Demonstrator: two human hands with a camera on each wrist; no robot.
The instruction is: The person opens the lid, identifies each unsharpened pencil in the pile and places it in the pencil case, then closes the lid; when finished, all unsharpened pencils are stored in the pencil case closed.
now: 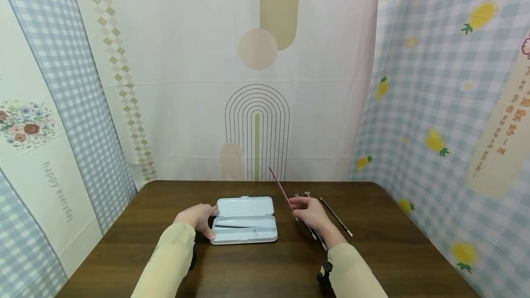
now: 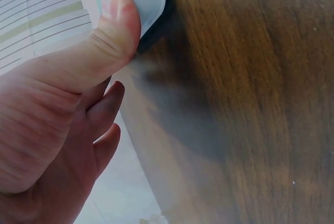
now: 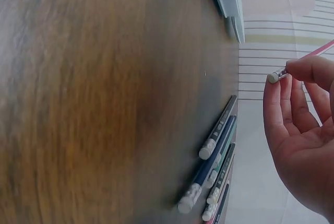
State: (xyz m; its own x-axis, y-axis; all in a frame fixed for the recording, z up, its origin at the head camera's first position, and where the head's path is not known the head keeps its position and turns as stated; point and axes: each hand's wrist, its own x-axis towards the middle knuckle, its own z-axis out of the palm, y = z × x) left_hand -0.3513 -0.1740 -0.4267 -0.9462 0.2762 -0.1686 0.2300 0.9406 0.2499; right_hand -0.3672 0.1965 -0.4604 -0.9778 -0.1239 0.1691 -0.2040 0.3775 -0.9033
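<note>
A light blue pencil case (image 1: 244, 236) lies with its lid (image 1: 245, 206) folded back on the dark wooden table. One dark pencil (image 1: 233, 226) rests in its long compartment. My left hand (image 1: 198, 218) holds the case at its left end, the thumb (image 2: 122, 23) on the near corner. To the right of the case, my right hand (image 1: 311, 214) pinches a pink pencil (image 1: 280, 187) close to its white eraser end, its other end pointing up and away. Under and beside that hand lie several loose pencils (image 3: 209, 164) with white erasers.
One patterned pencil (image 1: 336, 216) lies apart, right of my right hand. The brown table (image 1: 256, 272) extends around the case. A pale printed cloth (image 1: 186, 105) hangs behind it, with checked cloth (image 1: 434, 105) on the right side.
</note>
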